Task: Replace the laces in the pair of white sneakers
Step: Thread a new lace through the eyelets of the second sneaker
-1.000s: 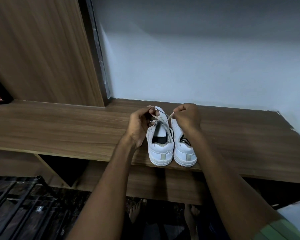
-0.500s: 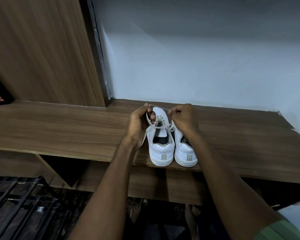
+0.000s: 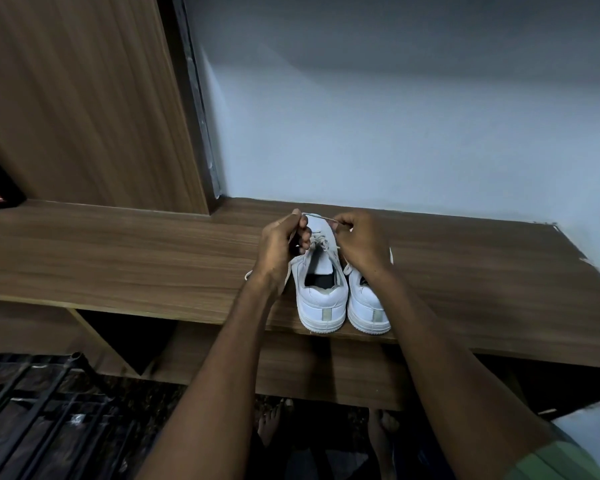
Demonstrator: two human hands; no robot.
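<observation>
Lace (image 3: 317,217) now drawn taut between left hand (image 3: 280,247) and right hand (image 3: 360,244), both pinching it. Slack gone above left sneaker (image 3: 321,292) below hands, on counter (image 3: 118,258). Probably tightening knot.

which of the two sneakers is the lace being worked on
The left sneaker: both hands, left hand and right hand, pinch a lace stretched above its tongue. The right sneaker beside it sits partly under the right wrist.
</observation>
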